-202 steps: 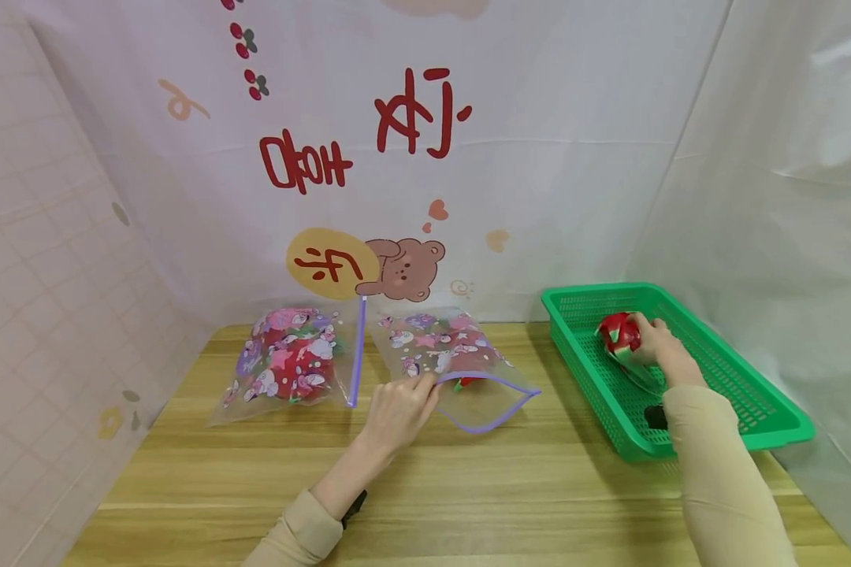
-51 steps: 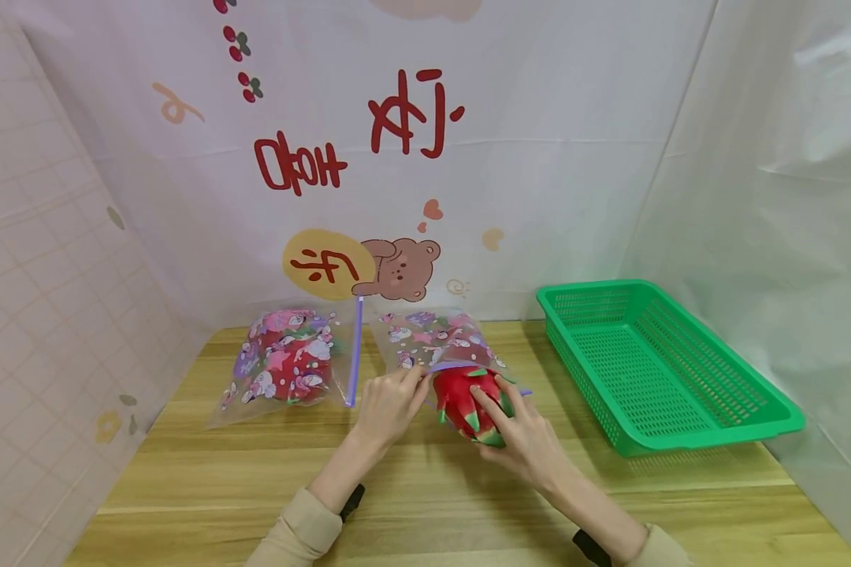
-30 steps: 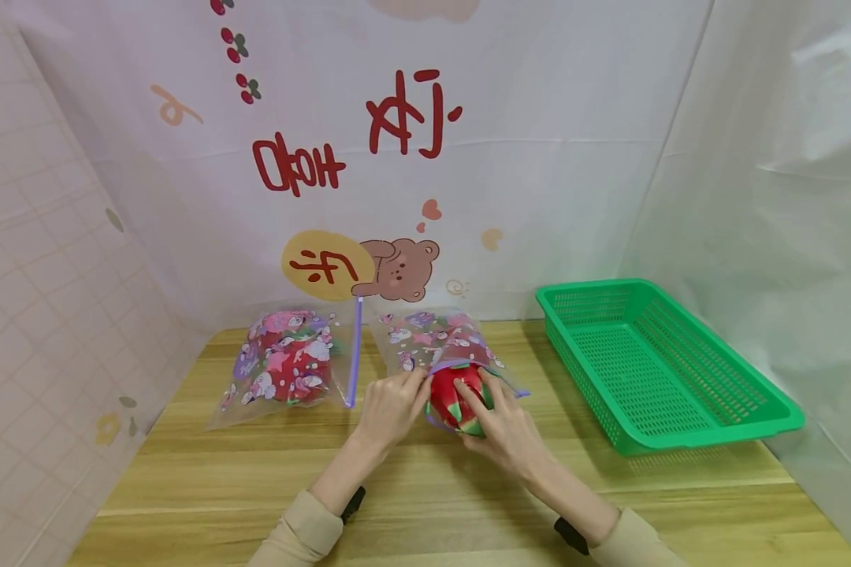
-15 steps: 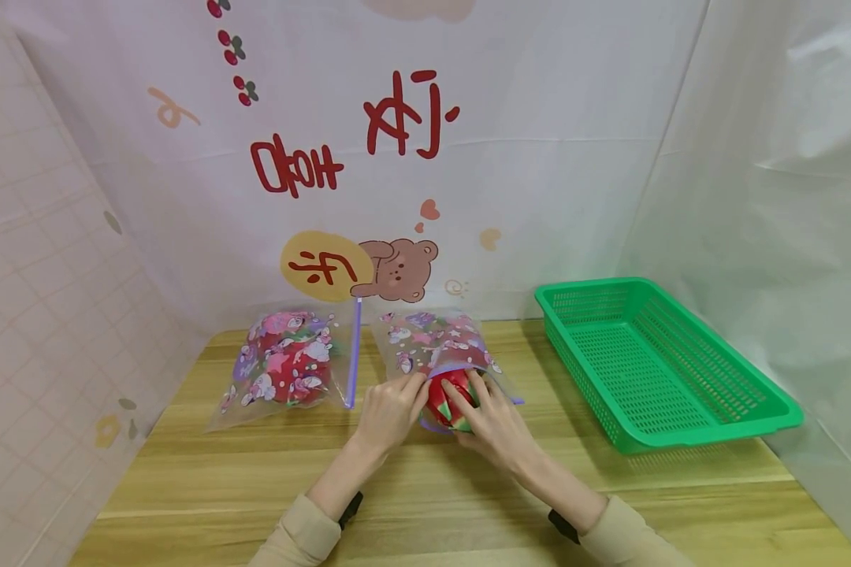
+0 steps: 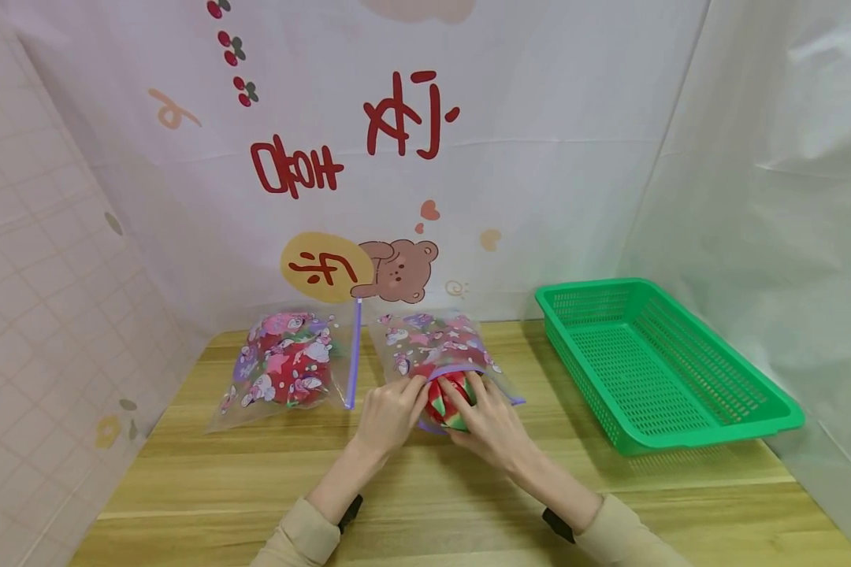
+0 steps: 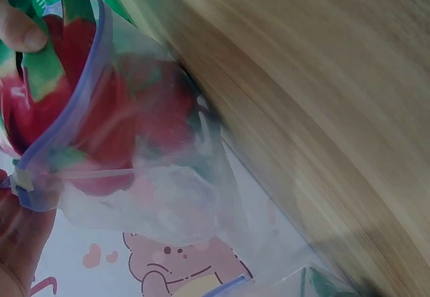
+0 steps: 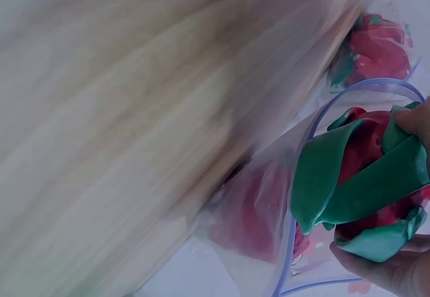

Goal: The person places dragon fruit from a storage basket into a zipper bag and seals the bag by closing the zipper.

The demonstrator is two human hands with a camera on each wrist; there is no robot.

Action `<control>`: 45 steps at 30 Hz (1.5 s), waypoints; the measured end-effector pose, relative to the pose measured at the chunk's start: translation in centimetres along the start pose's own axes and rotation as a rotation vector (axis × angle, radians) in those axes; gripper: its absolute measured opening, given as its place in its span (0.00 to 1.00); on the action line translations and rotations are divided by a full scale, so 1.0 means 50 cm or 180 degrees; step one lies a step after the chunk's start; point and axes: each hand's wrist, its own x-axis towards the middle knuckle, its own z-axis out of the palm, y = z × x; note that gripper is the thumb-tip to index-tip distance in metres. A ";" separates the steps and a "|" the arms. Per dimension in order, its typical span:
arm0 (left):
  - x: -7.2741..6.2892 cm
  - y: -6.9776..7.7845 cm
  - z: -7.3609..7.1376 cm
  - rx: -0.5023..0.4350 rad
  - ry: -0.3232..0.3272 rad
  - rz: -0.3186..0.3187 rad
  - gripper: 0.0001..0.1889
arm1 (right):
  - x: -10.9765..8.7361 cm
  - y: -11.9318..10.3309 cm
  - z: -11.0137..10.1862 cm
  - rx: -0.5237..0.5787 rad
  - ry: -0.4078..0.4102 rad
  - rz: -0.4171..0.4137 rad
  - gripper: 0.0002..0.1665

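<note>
A red dragon fruit (image 5: 440, 405) with green scales sits partway in the mouth of a clear printed zip bag (image 5: 420, 340). My right hand (image 5: 495, 429) grips it from the near right side, fingers spread over its top. My left hand (image 5: 388, 416) pinches the bag's purple-edged mouth at its left side. In the left wrist view, a pale zip slider (image 6: 23, 179) lies by the left fingers. Through the bag's film, another red fruit (image 6: 164, 105) shows deeper inside. The right wrist view shows the held fruit's long green scales (image 7: 322, 173) at the opening.
A second printed zip bag (image 5: 284, 362) with red and green fruit lies to the left, its purple strip (image 5: 354, 358) straight. At the right stands a green mesh basket (image 5: 681, 441) with nothing in it. A printed white sheet (image 5: 539, 181) backs the wooden table (image 5: 425, 512).
The right hand took the dragon fruit out of the green basket, brought it left to the bag and has pushed it farther into the mouth. The left hand keeps its hold on the bag.
</note>
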 end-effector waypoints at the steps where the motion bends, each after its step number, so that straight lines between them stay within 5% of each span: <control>1: 0.000 0.000 -0.002 0.0001 0.0004 0.0001 0.06 | 0.003 -0.002 0.002 -0.0009 0.0005 0.0001 0.48; 13: -0.015 -0.001 -0.002 -0.0193 -0.0008 -0.0041 0.06 | 0.003 0.000 0.037 -0.0091 -0.0186 0.0175 0.47; 23: -0.056 -0.008 -0.002 0.0303 -0.0426 -0.0450 0.08 | -0.004 0.010 0.050 0.0133 -0.0409 0.0176 0.45; 31: -0.072 0.001 -0.013 0.0370 -0.0802 -0.0566 0.10 | -0.003 0.018 0.019 0.0426 -0.0943 0.0029 0.40; 38: -0.070 0.008 -0.015 0.0316 -0.0852 -0.0571 0.08 | -0.003 0.005 0.030 0.0005 -0.0685 -0.0412 0.40; 45: -0.064 0.014 -0.014 0.0266 -0.0752 -0.0301 0.08 | 0.009 -0.008 0.053 -0.0117 -0.0586 -0.0325 0.35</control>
